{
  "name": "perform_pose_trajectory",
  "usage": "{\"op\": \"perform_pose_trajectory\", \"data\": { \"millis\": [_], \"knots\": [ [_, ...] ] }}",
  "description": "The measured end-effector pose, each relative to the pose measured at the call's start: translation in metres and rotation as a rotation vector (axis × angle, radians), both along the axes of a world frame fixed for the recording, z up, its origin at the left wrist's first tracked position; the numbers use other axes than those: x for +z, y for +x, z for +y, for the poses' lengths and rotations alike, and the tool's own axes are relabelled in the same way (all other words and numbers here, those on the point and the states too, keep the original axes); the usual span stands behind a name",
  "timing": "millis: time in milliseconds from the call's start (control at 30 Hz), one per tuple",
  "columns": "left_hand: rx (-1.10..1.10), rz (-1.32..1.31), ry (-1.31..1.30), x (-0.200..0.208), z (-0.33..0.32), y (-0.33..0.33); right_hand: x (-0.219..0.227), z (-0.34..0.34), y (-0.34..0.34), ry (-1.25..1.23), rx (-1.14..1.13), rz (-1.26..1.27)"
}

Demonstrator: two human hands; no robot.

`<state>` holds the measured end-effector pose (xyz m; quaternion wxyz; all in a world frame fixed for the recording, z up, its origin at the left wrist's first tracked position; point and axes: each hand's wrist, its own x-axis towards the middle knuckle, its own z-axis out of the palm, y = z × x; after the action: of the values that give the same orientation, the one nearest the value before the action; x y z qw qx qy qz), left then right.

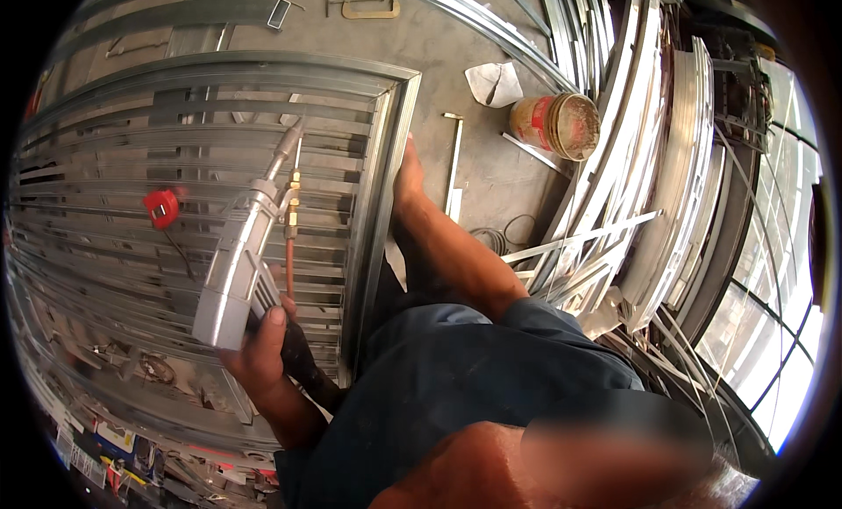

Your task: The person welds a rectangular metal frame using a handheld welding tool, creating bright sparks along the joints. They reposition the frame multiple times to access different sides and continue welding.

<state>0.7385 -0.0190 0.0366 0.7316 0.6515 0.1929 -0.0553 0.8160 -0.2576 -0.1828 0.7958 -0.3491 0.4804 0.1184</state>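
My left hand [263, 344] is closed round the handle of a silver welding gun [235, 263]. Its long nozzle points up and away over a slatted metal frame [408, 101]. Alongside the nozzle runs a thin rod with brass fittings [294, 202] and a copper-coloured tube. My right hand [409, 171] grips the outer side rail of the frame near its far right corner; most of its fingers are hidden behind the rail. To the left of the gun, a red tape measure [160, 209] is on the slats.
A dirty bucket [561, 125] lies tipped on the floor to the right, beside a crumpled white sheet [494, 84]. Long metal profiles [627, 158] are stacked along the right. A clamp [370, 9] lies beyond the frame. Cable coils [491, 239] sit near my right arm.
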Motion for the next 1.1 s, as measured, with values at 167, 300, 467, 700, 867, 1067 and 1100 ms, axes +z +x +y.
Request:
{"op": "perform_pose_trajectory", "data": {
  "millis": [167, 300, 467, 700, 867, 1067, 1100],
  "knots": [
    [-0.188, 0.083, -0.09, -0.021, -0.015, 0.025, 0.011, 0.001, 0.004, -0.017, -0.008, 0.022],
    [-0.297, 0.067, -0.141, -0.042, -0.032, 0.045, 0.007, -0.001, 0.003, -0.071, 0.022, -0.004],
    [-0.289, 0.09, -0.196, -0.054, -0.05, 0.062, 0.007, -0.001, 0.0, -0.059, -0.002, -0.005],
    [-0.331, 0.094, -0.144, -0.07, -0.059, 0.066, -0.009, -0.002, -0.01, 0.018, -0.009, -0.059],
    [-0.388, 0.067, -0.115, -0.077, -0.058, 0.07, -0.018, -0.002, -0.011, -0.018, -0.021, -0.035],
    [-0.382, 0.072, -0.075, -0.075, -0.062, 0.073, -0.018, -0.001, -0.011, 0.009, -0.042, -0.029],
    [-0.384, 0.075, -0.08, -0.075, -0.062, 0.073, -0.017, 0.0, -0.011, 0.006, -0.049, -0.024]
  ]
}}
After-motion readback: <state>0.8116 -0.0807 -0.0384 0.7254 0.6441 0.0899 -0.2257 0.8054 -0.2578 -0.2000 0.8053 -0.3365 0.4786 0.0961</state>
